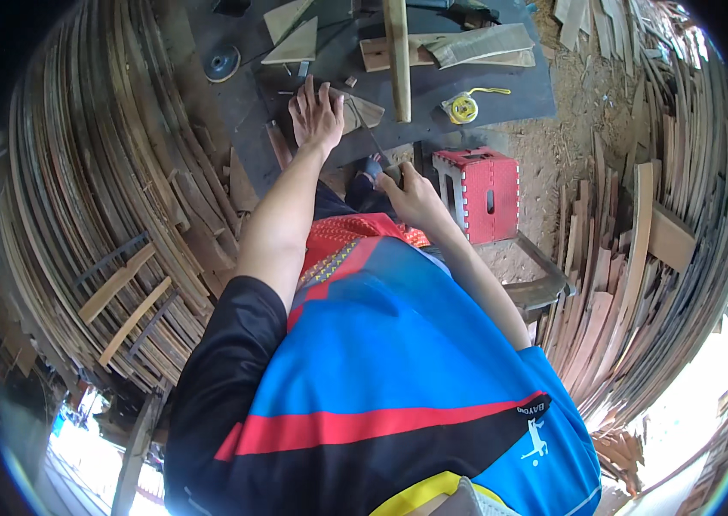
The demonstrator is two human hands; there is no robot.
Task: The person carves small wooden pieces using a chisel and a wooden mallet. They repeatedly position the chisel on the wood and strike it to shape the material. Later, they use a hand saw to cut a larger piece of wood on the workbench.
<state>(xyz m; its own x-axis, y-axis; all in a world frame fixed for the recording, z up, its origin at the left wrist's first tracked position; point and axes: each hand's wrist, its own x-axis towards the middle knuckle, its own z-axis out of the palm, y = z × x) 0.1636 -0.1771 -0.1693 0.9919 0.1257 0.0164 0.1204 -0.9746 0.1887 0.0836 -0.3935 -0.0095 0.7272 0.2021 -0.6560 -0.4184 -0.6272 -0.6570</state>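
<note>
On the dark worktable, my left hand lies with fingers spread over a pale wooden piece. My right hand is closed at the table's near edge around a thin-bladed tool, perhaps a saw, whose dark blade reaches toward that piece; its handle is mostly hidden by my fingers. Near them are a small wood offcut and a small metal piece. A yellow tape measure rests to the right, beside a long upright-pointing wooden batten.
Triangular offcuts, a dark round disc and boards occupy the table's far part. A red step stool stands to the right. Tall stacks of timber strips line the left and right sides. My foot shows below the table edge.
</note>
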